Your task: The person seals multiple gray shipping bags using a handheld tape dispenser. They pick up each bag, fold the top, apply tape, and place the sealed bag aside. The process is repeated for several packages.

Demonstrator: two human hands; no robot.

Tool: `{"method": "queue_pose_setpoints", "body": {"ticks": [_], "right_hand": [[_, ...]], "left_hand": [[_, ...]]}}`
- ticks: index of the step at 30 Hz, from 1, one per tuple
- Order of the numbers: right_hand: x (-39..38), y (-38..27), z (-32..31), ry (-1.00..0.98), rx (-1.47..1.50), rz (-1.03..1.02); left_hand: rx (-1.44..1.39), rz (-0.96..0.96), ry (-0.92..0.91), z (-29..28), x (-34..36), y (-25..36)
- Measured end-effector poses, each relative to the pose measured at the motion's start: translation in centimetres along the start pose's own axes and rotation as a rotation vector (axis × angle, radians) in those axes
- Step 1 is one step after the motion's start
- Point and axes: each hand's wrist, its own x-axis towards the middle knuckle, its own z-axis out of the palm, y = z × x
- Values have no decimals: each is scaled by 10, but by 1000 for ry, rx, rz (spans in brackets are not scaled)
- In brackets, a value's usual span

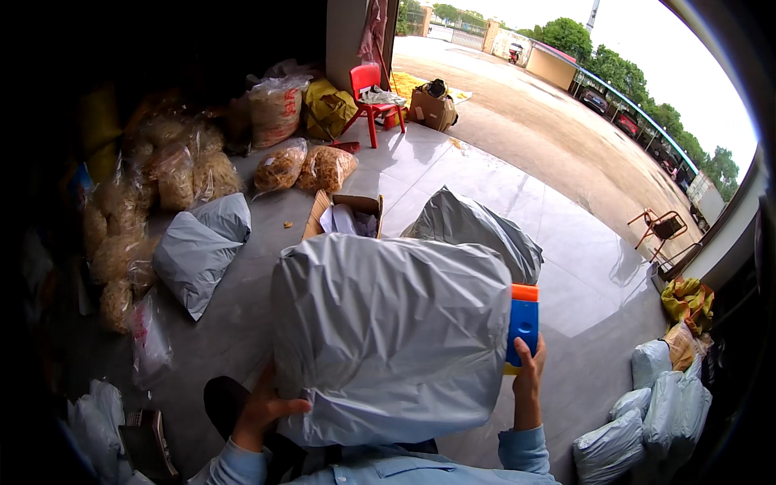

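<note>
A large, full grey plastic mailing bag (388,339) is held up in front of me. My left hand (263,408) grips its lower left corner, with the thumb on the front and most fingers hidden behind. At the bag's right edge, my right hand (529,368) is closed on a blue plastic object with orange and yellow ends (524,319). The bag hides the left part of that object, so its exact kind is unclear. Another stuffed grey mailing bag (485,230) stands on the floor just beyond, next to an open cardboard box (357,212) with white papers inside.
Clear bags of yellowish-brown goods (174,170) are heaped at the left, with a grey mailing bag (202,250) before them. Farther back stands a red chair (373,101) near a carton (434,107). Filled pale bags (647,412) lie at the right. A wide doorway opens onto a yard (517,113).
</note>
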Motion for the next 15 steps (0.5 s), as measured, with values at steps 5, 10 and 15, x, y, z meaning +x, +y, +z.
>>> {"method": "queue_pose_setpoints", "body": {"ticks": [5, 10, 15], "right_hand": [[46, -41, -41, 298, -132, -193], [73, -27, -31, 479, -823, -588], [31, 50, 14, 268, -807, -413]], "left_hand": [[14, 94, -191, 66, 115, 40], [471, 527, -191, 114, 218, -27], [1283, 612, -296, 139, 192, -67]]}}
